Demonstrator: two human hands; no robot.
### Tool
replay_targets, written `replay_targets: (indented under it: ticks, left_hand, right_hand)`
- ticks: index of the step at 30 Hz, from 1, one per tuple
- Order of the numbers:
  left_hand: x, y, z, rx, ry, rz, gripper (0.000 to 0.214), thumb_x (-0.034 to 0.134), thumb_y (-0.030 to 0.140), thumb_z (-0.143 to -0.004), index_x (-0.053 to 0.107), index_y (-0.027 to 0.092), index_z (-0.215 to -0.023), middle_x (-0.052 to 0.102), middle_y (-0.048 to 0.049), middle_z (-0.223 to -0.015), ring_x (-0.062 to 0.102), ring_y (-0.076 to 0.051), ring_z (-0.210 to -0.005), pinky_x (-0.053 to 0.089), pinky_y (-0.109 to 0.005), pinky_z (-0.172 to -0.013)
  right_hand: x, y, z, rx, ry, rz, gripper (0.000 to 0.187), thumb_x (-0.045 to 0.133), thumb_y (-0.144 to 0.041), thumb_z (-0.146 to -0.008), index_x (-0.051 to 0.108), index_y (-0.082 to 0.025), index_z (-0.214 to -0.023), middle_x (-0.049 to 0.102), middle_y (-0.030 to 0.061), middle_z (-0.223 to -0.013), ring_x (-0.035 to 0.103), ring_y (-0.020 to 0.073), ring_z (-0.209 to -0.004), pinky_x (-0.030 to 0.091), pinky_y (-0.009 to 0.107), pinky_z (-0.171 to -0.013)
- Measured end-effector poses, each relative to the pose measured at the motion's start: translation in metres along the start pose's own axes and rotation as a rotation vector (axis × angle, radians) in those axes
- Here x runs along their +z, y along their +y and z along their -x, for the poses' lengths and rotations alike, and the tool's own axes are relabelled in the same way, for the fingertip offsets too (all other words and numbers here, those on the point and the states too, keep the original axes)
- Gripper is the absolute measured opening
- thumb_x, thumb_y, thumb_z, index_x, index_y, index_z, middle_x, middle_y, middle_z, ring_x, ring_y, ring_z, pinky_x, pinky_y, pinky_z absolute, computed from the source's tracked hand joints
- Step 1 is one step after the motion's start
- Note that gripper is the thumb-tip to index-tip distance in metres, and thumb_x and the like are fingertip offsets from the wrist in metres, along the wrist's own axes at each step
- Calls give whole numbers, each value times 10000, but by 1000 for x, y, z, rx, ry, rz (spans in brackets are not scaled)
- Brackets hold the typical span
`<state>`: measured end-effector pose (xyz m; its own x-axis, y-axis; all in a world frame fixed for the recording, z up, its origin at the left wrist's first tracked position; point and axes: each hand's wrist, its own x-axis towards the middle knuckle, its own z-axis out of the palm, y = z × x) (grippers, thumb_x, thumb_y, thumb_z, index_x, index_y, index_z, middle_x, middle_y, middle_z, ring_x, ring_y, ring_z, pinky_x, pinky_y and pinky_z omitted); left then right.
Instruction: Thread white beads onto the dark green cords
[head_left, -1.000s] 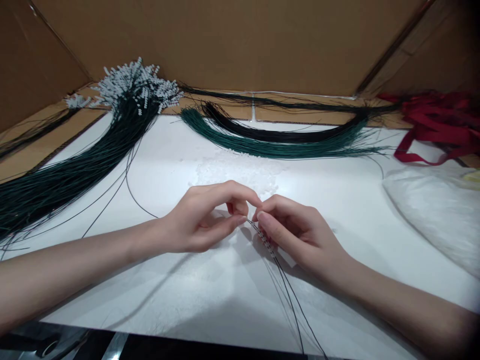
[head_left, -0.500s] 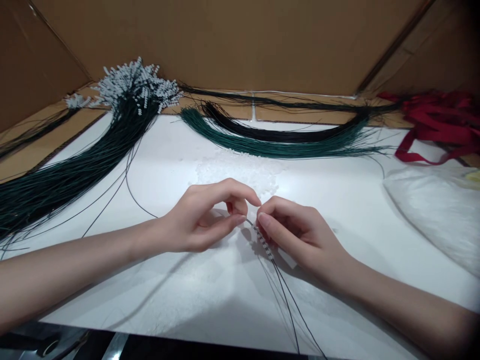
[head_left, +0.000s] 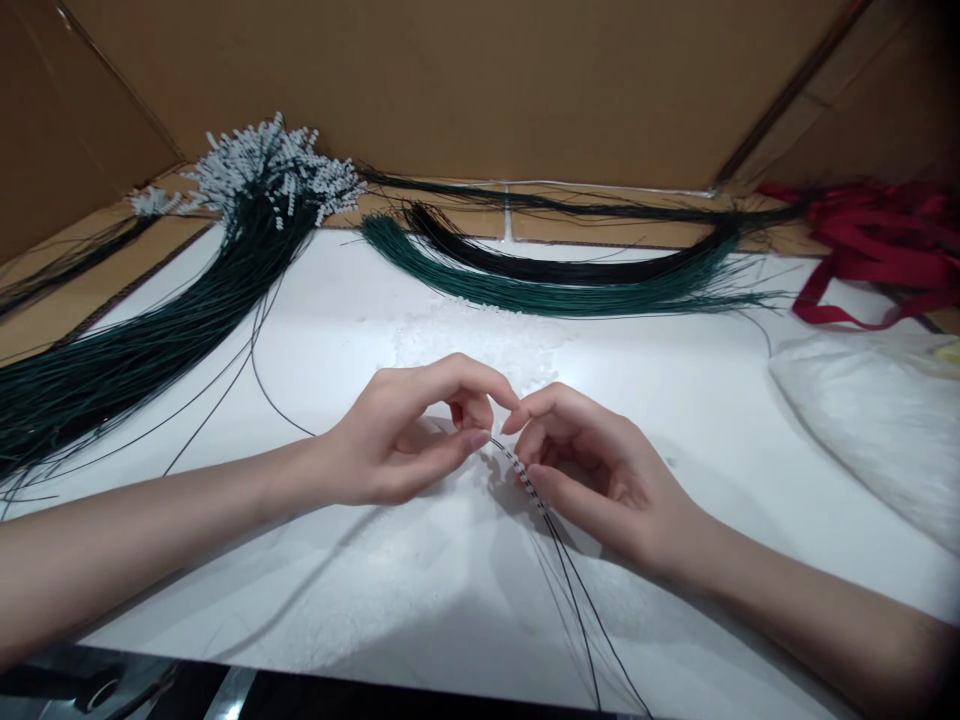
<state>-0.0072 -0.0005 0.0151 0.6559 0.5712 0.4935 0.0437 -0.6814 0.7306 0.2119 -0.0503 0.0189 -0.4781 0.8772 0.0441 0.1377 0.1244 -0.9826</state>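
Pinched between the thumb and fingers of my left hand (head_left: 431,430) are the upper ends of thin dark wires (head_left: 566,570). Small white beads (head_left: 529,490) are strung on the wires just below that pinch. My right hand (head_left: 600,460) is beside the beads, its thumb and a curled finger closed at the beaded stretch. Its index finger is lifted and meets the tip of my left index finger. Below the beads, the wires part into two strands and run down past the table's front edge. Loose white beads (head_left: 480,345) lie scattered behind my hands.
A thick bundle of dark green wires (head_left: 172,300) with white beaded tips (head_left: 277,170) lies at the left. Green wires (head_left: 555,297) and black wires (head_left: 555,268) curve across the back. Red ribbon (head_left: 862,255) and a clear plastic bag (head_left: 870,430) are at the right. Cardboard walls (head_left: 465,90) enclose the table.
My right thumb has moved down from the index fingertip to the beads, and the right index finger has lifted. My left hand holds the wires in nearly the same place.
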Motion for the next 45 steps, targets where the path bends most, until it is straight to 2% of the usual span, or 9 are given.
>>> replay_targets:
  ticks: [7,10,14,22,30,36,39,43,45]
  left_hand:
    - [0,0,2,18,-47,6,346,614,51,-842,589,208,-1149,675,-45,-909,651,-138,-759,553,-242,-647]
    - [0,0,2,34,-84,14,320,607,36,-843,598,191,-1123,684,-43,-907,642,-120,-737,540,-217,-626]
    - [0,0,1,54,-108,30,260,593,35,-845,610,178,-1061,669,-35,-857,606,-104,-690,487,-193,-551]
    - [-5,-2,1,-20,-131,61,180,619,60,-832,598,188,-956,663,-44,-846,613,-131,-731,509,-221,-583]
    - [-4,-3,1,-48,-108,86,135,632,96,-848,598,196,-930,664,-44,-838,609,-131,-710,490,-213,-541]
    - [-3,1,-1,-73,-48,97,180,660,75,-845,624,179,-987,658,-43,-876,650,-140,-764,540,-245,-642]
    - [-2,2,-2,-88,37,40,169,641,129,-873,630,182,-1034,666,-50,-908,647,-161,-814,538,-289,-715]
    - [-1,-1,-3,-173,265,-205,109,608,166,-879,646,197,-976,664,-36,-913,581,-172,-802,475,-321,-722]
    - [-1,-3,-4,-207,298,-360,114,615,152,-856,662,205,-946,675,-30,-937,566,-193,-859,458,-348,-791]
  right_hand:
    - [4,0,-1,56,33,-18,52,597,-153,-897,577,-190,-928,512,-50,-662,457,87,-564,359,214,-505]
    - [7,1,-2,59,34,28,86,669,-140,-856,599,-181,-827,510,-56,-631,444,72,-548,349,198,-490]
    - [7,2,-3,23,46,119,158,650,-167,-877,574,-175,-739,502,-46,-626,446,72,-559,344,196,-491]
    - [7,0,-5,29,14,173,145,588,-165,-901,562,-174,-759,506,-38,-640,447,70,-560,361,193,-499]
    - [6,0,-4,37,8,182,148,588,-159,-886,546,-176,-745,499,-40,-632,438,67,-541,356,191,-485]
    - [6,-3,-4,41,35,163,140,570,-109,-852,545,-173,-731,491,-44,-617,432,61,-516,354,189,-473]
    - [6,-2,-3,47,59,138,119,569,-110,-850,561,-175,-750,515,-35,-633,459,73,-543,373,192,-484]
    - [7,-1,-3,56,73,104,111,570,-117,-849,564,-179,-757,522,-30,-640,474,81,-545,386,200,-485]
    - [7,-1,-3,58,73,85,116,567,-118,-853,556,-181,-756,518,-32,-637,473,80,-541,386,201,-485]
